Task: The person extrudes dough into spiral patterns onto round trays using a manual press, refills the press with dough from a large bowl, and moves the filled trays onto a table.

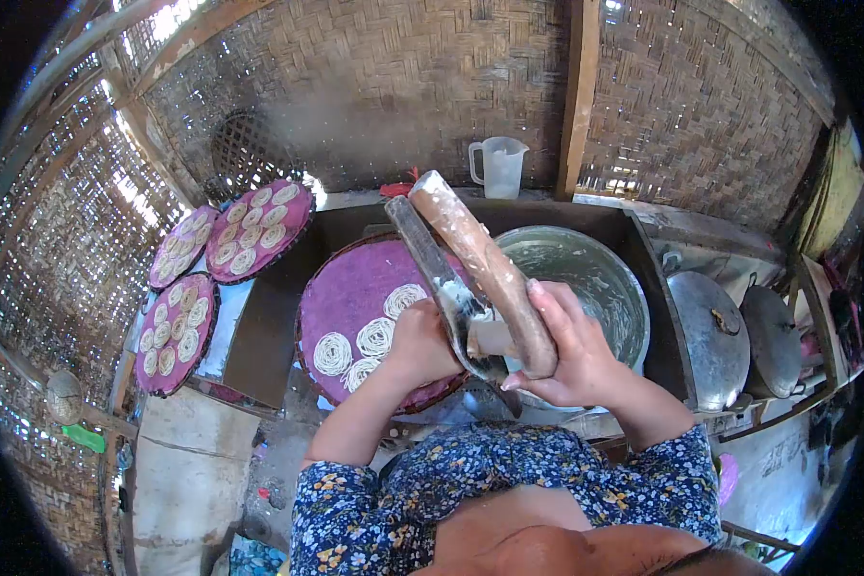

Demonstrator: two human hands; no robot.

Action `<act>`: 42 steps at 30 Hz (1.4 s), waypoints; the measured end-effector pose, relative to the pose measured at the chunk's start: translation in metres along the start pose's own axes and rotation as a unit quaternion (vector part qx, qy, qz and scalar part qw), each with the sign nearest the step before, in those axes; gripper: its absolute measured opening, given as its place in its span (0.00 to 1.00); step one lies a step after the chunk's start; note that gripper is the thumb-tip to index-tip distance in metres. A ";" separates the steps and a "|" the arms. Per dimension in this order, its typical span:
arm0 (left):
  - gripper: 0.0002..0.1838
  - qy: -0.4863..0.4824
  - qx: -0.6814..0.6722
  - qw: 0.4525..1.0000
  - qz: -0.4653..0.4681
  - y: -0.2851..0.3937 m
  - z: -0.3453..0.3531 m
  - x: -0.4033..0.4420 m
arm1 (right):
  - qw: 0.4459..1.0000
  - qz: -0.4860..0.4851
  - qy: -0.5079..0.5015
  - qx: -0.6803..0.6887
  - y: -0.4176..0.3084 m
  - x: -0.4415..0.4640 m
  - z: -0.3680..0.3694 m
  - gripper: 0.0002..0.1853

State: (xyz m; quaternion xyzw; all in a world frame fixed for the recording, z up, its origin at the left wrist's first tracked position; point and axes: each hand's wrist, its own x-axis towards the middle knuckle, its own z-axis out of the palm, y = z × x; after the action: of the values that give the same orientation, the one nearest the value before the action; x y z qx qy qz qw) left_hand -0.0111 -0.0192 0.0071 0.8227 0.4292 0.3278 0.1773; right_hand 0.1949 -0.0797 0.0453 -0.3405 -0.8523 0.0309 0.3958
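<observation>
A hand-held wooden noodle press is between my hands, over the tray and basin. Its thick pale top bar (480, 269), smeared with white dough, has my right hand (576, 350) closed around the near end. A short pale plunger (494, 338) joins that bar to the darker lower bar (429, 252). My left hand (424, 338) is closed at the lower bar, its fingers partly hidden behind it. Below my left hand, several white noodle coils (333, 354) lie on a round tray with a purple cloth (341, 288). Beneath the right side of the press stands a metal basin (634, 298) with whitish residue.
Smaller round purple trays (211, 326) with noodle coils stand at the left. A clear plastic jug (502, 168) is behind the basin, by the woven bamboo wall (403, 86). Lidded metal pots (706, 346) stand at the right. A wooden post (578, 96) rises behind.
</observation>
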 end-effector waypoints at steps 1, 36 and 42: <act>0.27 0.031 0.021 0.999 0.034 -0.001 0.002 -0.001 | 1.000 0.007 -0.004 0.003 0.000 0.001 0.004 0.51; 0.32 0.449 -0.189 0.811 -0.325 -0.096 0.007 -0.261 | 0.507 0.580 -0.191 0.608 0.088 -0.050 0.143 0.19; 0.31 0.463 -0.178 0.797 -0.345 -0.083 0.009 -0.274 | 0.613 0.613 -0.085 0.491 0.139 -0.048 0.114 0.17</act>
State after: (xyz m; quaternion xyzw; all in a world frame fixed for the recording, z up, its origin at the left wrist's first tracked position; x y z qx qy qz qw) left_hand -0.1680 -0.1975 -0.1534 0.3243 0.6501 0.6568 0.2021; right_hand 0.2144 0.0224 -0.1090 -0.5342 -0.3328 0.7088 0.3185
